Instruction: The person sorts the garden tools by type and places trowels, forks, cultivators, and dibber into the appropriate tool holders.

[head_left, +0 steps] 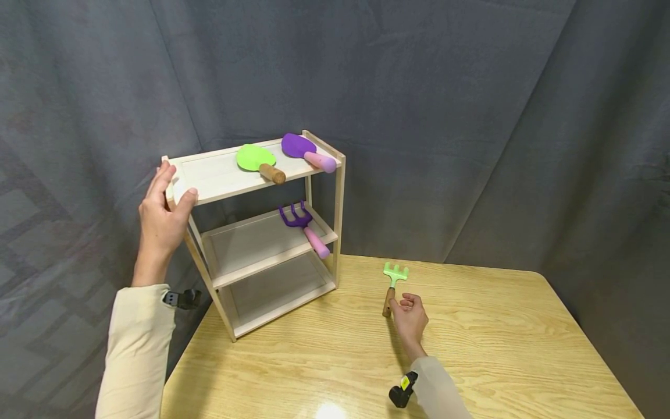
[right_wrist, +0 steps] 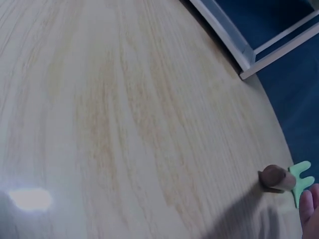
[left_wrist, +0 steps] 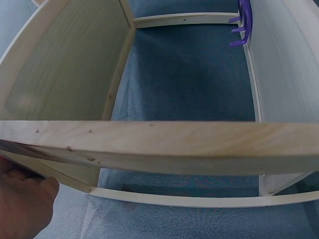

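Observation:
My left hand [head_left: 161,215] grips the upper left corner of a pale wooden shelf rack [head_left: 272,265], thumb at the front edge and fingers over the end rail. On the table, a small hand rake [head_left: 389,299] with green tines and a brown wooden handle lies with its tines away from me. Beside that handle is my right hand [head_left: 410,320], thumb and fingers loosely bent and apart. In the right wrist view the rake's handle end [right_wrist: 277,178] shows, with fingertips [right_wrist: 306,204] at the frame's edge.
On the top shelf lie a green trowel [head_left: 255,157] with a wooden handle and a purple trowel [head_left: 299,146] with a pink handle. A purple hand rake [head_left: 299,218] rests on the middle shelf. Grey curtains [head_left: 419,116] hang behind the wooden table [head_left: 497,326].

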`<action>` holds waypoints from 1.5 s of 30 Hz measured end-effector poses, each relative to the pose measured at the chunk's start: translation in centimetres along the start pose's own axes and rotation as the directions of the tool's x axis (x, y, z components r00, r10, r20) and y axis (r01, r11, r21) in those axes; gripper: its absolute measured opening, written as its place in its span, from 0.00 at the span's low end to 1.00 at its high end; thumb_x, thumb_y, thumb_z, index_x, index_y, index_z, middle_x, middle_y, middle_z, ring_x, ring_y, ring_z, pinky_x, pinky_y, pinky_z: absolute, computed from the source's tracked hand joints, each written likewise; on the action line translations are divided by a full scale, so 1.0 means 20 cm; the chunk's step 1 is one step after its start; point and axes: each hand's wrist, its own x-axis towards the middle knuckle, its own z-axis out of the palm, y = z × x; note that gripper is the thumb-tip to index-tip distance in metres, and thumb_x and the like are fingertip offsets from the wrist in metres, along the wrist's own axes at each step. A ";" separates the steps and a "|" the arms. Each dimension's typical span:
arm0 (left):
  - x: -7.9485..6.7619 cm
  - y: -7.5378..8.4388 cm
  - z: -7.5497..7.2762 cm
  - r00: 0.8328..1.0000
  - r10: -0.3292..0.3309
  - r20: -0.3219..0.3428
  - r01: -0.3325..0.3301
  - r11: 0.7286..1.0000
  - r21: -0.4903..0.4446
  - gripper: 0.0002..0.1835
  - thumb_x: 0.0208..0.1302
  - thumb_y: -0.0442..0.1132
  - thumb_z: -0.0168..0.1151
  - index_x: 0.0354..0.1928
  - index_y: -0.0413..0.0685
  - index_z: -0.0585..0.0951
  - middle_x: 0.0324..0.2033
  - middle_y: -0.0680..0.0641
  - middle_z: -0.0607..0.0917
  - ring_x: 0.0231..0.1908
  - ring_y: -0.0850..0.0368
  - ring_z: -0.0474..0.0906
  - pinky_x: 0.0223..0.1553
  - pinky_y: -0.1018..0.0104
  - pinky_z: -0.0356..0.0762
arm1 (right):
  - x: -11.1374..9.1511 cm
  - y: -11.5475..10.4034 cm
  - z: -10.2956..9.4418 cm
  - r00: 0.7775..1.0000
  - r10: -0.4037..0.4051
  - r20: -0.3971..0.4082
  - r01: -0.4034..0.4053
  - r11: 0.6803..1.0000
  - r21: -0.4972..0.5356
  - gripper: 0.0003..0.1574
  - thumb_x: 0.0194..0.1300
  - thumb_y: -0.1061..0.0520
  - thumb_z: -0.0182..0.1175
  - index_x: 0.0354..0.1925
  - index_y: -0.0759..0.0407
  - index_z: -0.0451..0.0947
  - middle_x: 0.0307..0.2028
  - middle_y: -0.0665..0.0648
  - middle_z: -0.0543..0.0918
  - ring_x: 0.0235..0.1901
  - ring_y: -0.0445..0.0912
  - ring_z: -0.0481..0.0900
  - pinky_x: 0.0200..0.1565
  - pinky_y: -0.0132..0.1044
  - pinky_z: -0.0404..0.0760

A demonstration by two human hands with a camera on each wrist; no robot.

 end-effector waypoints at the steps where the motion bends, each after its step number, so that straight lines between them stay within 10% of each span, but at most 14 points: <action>1: 0.00 0.00 0.00 1.000 -0.001 0.000 0.001 1.000 0.001 0.34 0.58 0.43 0.61 0.65 0.31 0.70 0.68 0.40 0.67 0.69 0.59 0.56 0.68 0.69 0.50 | 0.00 0.00 0.00 1.000 0.000 -0.001 0.000 1.000 -0.002 0.21 0.57 0.58 0.65 0.47 0.68 0.76 0.36 0.63 0.82 0.35 0.53 0.80 0.35 0.39 0.75; 8: 0.00 0.00 0.00 1.000 0.005 -0.001 -0.005 1.000 0.002 0.34 0.58 0.43 0.62 0.65 0.31 0.70 0.68 0.40 0.67 0.69 0.59 0.56 0.67 0.70 0.50 | -0.01 0.03 0.02 0.999 0.028 0.029 -0.028 1.000 -0.011 0.22 0.58 0.56 0.65 0.48 0.68 0.75 0.35 0.64 0.83 0.37 0.58 0.80 0.42 0.49 0.74; 45: 0.00 0.00 0.00 1.000 0.000 -0.004 0.000 1.000 -0.008 0.33 0.57 0.40 0.62 0.65 0.31 0.70 0.68 0.41 0.67 0.69 0.54 0.56 0.68 0.68 0.49 | 0.05 0.10 0.09 0.981 -0.028 0.192 0.067 0.977 -0.201 0.24 0.56 0.54 0.68 0.42 0.72 0.73 0.31 0.63 0.80 0.32 0.55 0.78 0.28 0.41 0.76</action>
